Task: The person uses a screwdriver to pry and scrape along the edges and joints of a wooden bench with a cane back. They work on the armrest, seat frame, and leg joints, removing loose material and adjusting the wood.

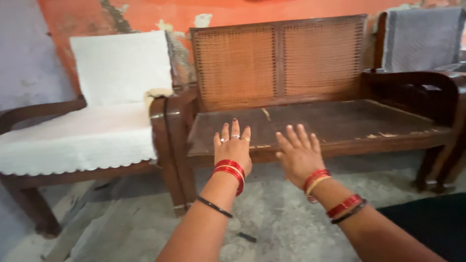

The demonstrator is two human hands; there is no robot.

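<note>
Left of the wooden bench (315,123) stands one wooden armchair (82,136), its seat and back draped in white scalloped cloth. Both hands reach toward the bench's bare, worn seat board, which has one cane-woven back in two panels. Over the seat's front edge the left hand (234,153) hovers, fingers spread, grip open and empty, with rings and red bangles. Just right of it, the right hand (298,155) is likewise open. Right of the bench, one grey cloth (422,39) hangs.
</note>
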